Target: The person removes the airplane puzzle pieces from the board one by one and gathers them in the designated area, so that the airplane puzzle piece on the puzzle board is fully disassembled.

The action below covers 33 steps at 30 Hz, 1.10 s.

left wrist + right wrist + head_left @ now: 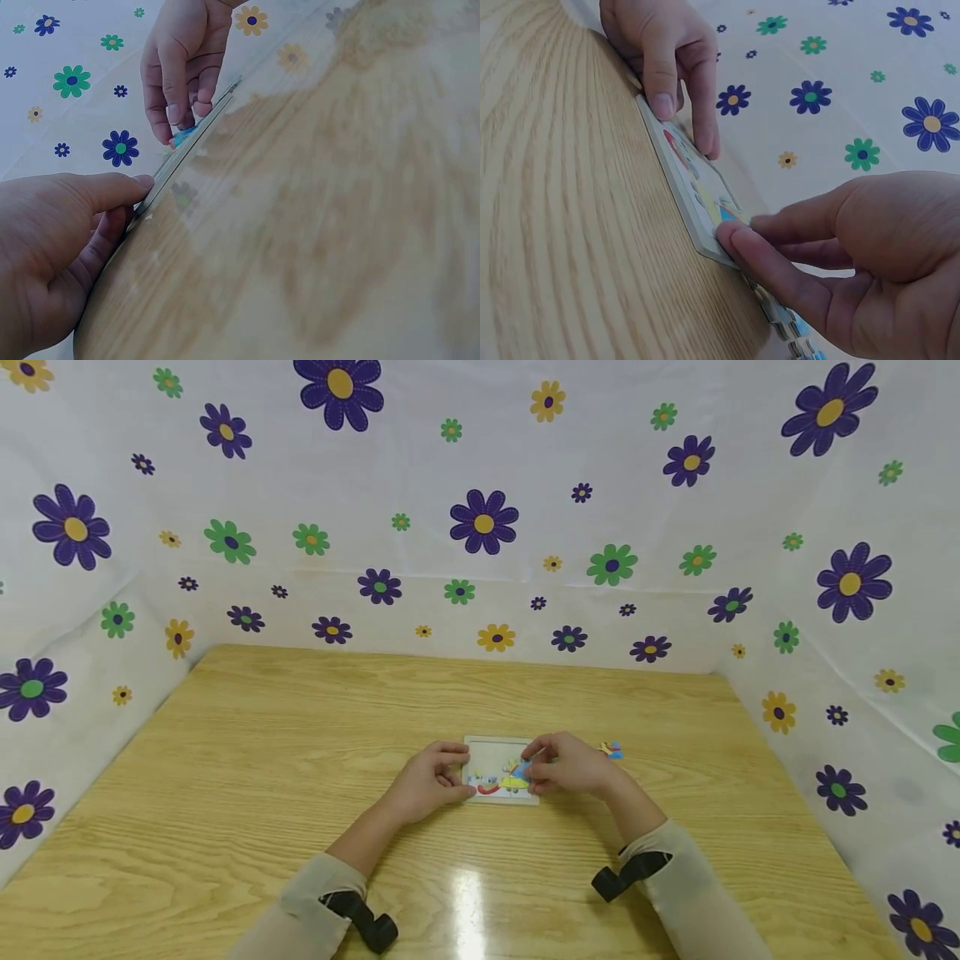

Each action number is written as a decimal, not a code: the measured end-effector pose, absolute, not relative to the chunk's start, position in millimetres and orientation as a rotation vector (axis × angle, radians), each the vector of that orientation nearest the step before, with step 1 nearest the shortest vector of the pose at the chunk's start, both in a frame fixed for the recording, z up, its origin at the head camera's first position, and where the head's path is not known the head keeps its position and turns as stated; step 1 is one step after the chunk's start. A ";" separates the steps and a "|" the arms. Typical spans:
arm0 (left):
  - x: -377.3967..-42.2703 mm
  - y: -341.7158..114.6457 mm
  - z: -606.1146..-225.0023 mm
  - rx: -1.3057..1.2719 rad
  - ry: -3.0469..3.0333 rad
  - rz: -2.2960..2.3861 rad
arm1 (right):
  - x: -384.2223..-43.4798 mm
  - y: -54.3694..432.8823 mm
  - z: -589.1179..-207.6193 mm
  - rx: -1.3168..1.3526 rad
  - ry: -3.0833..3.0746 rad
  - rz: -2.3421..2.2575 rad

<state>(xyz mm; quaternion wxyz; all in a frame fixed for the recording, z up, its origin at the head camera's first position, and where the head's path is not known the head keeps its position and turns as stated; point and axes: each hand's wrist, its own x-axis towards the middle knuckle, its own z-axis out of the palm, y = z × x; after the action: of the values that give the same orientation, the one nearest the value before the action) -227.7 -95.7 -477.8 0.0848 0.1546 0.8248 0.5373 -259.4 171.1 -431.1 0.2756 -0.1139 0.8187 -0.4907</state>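
Note:
A small jigsaw puzzle board (491,753) with a pale raised frame lies on the table between the two hands. Its lower part has pieces in it, with a red curved shape and a yellow and blue figure (513,781); the upper left of the tray is bare. My left hand (429,782) grips the board's left edge, thumb near the front corner. At the right side of the board, my right hand (573,766) pinches a puzzle piece (182,137) with blue and red on it, low over the tray. The fingers hide most of this piece.
Several loose puzzle pieces (612,750) lie just right of the board, partly behind the right hand. The wood-grain table (300,718) reaches back to a white flower-print cloth (420,552), which also hangs along both sides.

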 end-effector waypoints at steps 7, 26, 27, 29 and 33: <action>-230.5 -94.9 -478.0 0.460 2.458 1.615 | -258.3 164.4 -429.1 -0.211 2.260 -1.360; -226.0 -94.5 -478.3 0.467 2.463 1.603 | -254.9 182.6 -431.3 -0.204 2.149 -1.488; -225.9 -94.7 -478.0 0.464 2.466 1.604 | -255.0 184.9 -430.4 -0.212 2.146 -1.498; -225.8 -95.1 -477.6 0.463 2.469 1.602 | -255.3 189.4 -428.6 -0.216 2.151 -1.514; -226.0 -95.7 -477.2 0.467 2.467 1.602 | -255.1 197.6 -424.3 -0.206 2.170 -1.513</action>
<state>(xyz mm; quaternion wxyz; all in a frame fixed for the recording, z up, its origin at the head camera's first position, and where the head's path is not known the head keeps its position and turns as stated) -226.0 -95.7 -477.2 0.0813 0.1562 0.8256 0.5361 -255.1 197.6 -424.3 0.2416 -0.0752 0.7937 -0.5532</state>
